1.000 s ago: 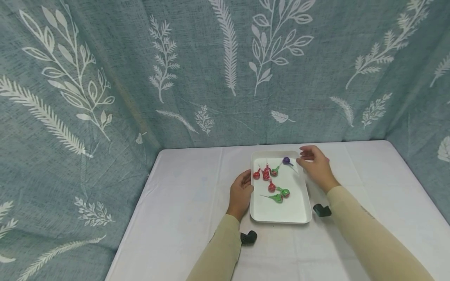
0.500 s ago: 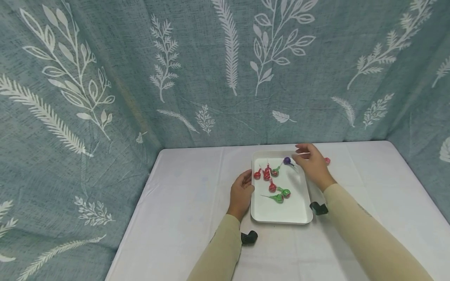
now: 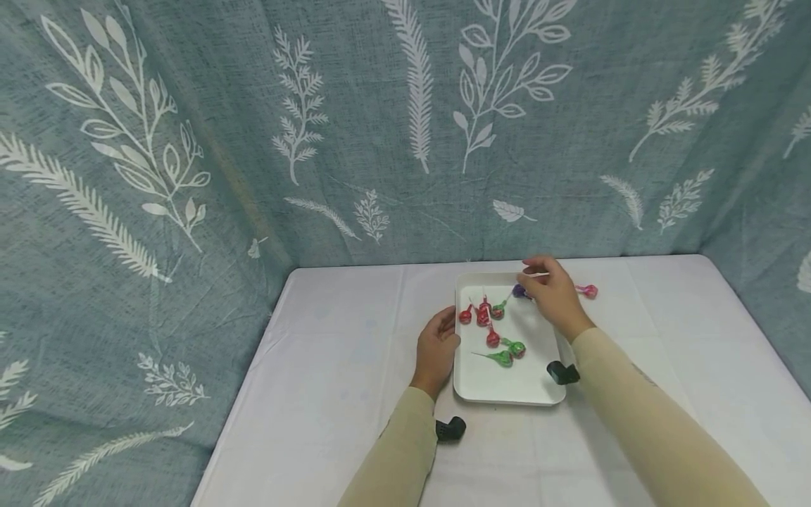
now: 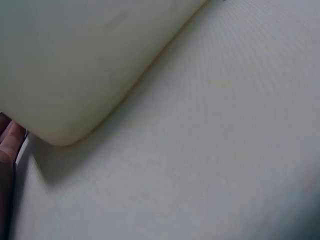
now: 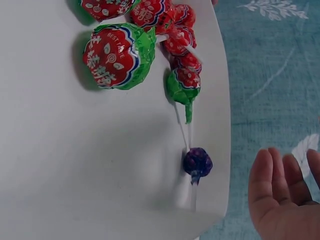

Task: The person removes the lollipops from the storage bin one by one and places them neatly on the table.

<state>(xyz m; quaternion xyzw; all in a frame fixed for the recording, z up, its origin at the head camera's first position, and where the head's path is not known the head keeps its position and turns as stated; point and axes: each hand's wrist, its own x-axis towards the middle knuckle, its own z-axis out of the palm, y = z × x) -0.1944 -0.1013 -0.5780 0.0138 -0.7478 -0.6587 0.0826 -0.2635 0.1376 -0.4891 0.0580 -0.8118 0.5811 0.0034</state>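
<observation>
Tablecloth [image 3: 329,366] beneath, left hand [image 3: 436,353] relaxed against tray [image 3: 507,387], right hand [image 3: 556,296] loose, lollipop [image 5: 119,57] reads "BEST".

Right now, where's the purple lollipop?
Head view: the purple lollipop lies in the tray toward its far right corner, partly hidden by the right hand, with a green lollipop nearer and to its left.

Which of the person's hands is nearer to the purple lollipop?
Right. The right hand is close to the purple lollipop; the left hand is farther off, at the left side of the white tray.
</observation>
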